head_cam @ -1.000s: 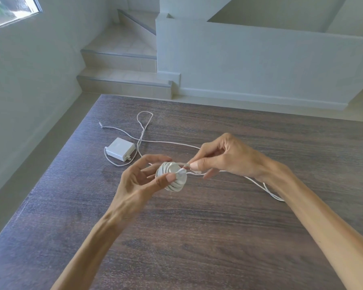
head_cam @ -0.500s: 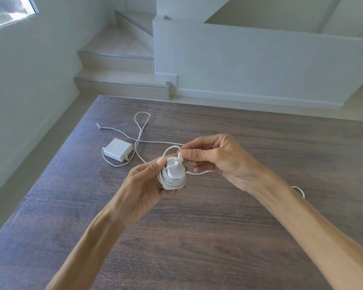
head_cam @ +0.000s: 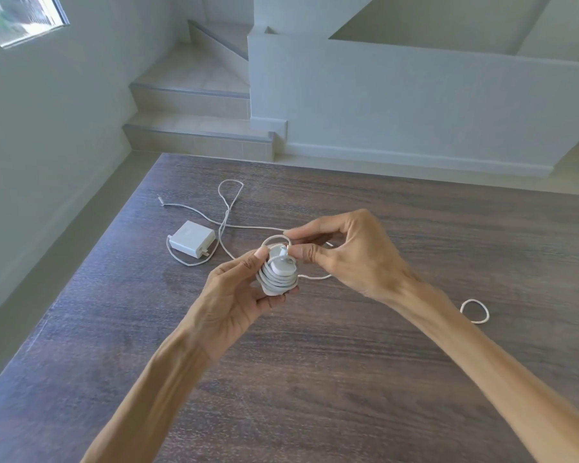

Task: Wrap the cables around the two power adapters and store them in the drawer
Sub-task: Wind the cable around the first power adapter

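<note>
My left hand (head_cam: 234,295) grips a white power adapter (head_cam: 279,271) above the dark wooden table (head_cam: 315,379), with several turns of white cable wound around it. My right hand (head_cam: 348,255) pinches that cable (head_cam: 274,240) at the adapter's top, where a small loop stands up. A loose loop of the same cable (head_cam: 474,311) lies on the table to the right of my right forearm. A second white adapter (head_cam: 192,239) lies flat on the table at the left, its own cable (head_cam: 228,208) unwound and snaking toward the far edge. No drawer is in view.
The table's left edge (head_cam: 91,255) runs diagonally beside a light floor and wall. Tiled steps (head_cam: 194,128) and a low white wall (head_cam: 415,105) lie beyond the far edge.
The adapter has been turned in my left hand so its end face points up. My right hand has brought the cable over the top, and the slack on the right has shortened to a small loop.
</note>
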